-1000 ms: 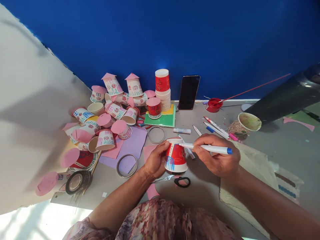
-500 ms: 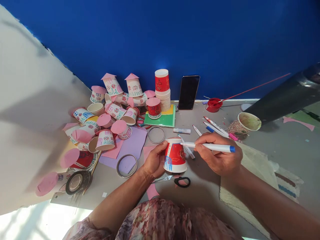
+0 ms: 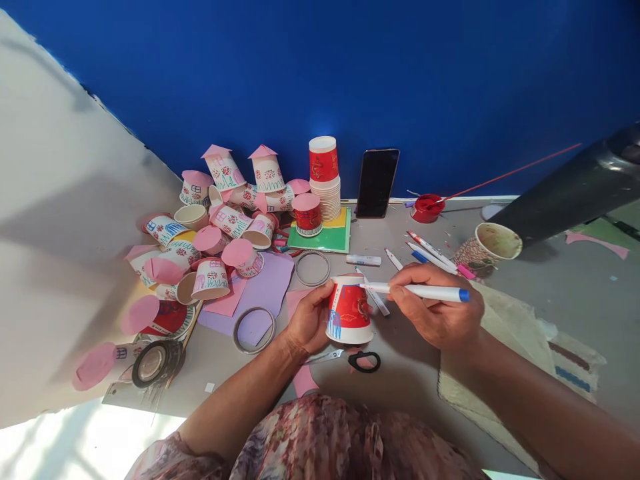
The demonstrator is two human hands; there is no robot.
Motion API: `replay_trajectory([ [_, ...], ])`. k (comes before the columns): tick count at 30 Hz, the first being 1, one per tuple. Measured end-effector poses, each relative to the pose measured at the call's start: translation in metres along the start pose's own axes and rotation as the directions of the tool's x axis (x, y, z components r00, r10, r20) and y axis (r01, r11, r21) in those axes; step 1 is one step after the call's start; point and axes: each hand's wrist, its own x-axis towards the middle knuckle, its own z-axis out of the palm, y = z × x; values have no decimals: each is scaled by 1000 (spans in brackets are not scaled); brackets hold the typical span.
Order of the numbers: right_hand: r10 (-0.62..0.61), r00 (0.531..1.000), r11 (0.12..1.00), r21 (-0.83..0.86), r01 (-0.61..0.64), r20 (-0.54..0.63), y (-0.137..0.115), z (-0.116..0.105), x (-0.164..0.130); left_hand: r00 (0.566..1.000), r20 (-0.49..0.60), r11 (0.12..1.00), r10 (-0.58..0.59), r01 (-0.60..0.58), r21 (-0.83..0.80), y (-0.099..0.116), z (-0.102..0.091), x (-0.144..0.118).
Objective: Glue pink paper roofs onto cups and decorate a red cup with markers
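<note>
My left hand (image 3: 311,321) grips a red and white paper cup (image 3: 354,313) from its left side, the cup upside down with its wide rim low. Blue marker strokes show on the cup's lower left and near its top. In my right hand (image 3: 440,307) is a white marker (image 3: 425,291) with a blue end, held like a pen. Its tip meets the upper part of the cup's red side. Beneath the cup lie scissors (image 3: 364,361) with black handles, partly over scraps of pink paper (image 3: 304,380).
Decorated cups with pink paper roofs (image 3: 210,279) crowd the left. Behind stand a cup stack (image 3: 328,200) and a phone (image 3: 379,183). Several markers (image 3: 433,253), a red paint pot (image 3: 427,209), a patterned cup (image 3: 493,247) and a cloth (image 3: 500,353) are on the right. Tape rolls (image 3: 255,330) lie centre-left.
The marker tip has shifted very slightly left along the cup's upper side. The cup and both hands otherwise stay almost in place.
</note>
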Motion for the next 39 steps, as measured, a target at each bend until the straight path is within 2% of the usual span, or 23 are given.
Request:
replay_trajectory([
  [9, -24, 999, 999, 39, 25, -38, 6, 3, -3, 999, 21, 999, -27, 27, 25, 1, -1, -2],
  [17, 44, 999, 999, 16, -44, 8, -2, -1, 0, 999, 34, 999, -41, 40, 27, 2, -1, -3],
  [22, -9, 999, 999, 34, 10, -32, 3, 3, -2, 999, 35, 998, -42, 40, 45, 3, 0, -3],
  [39, -32, 999, 996, 80, 35, -33, 4, 5, -5, 1000, 19, 1000, -22, 22, -7, 3, 1, -1],
])
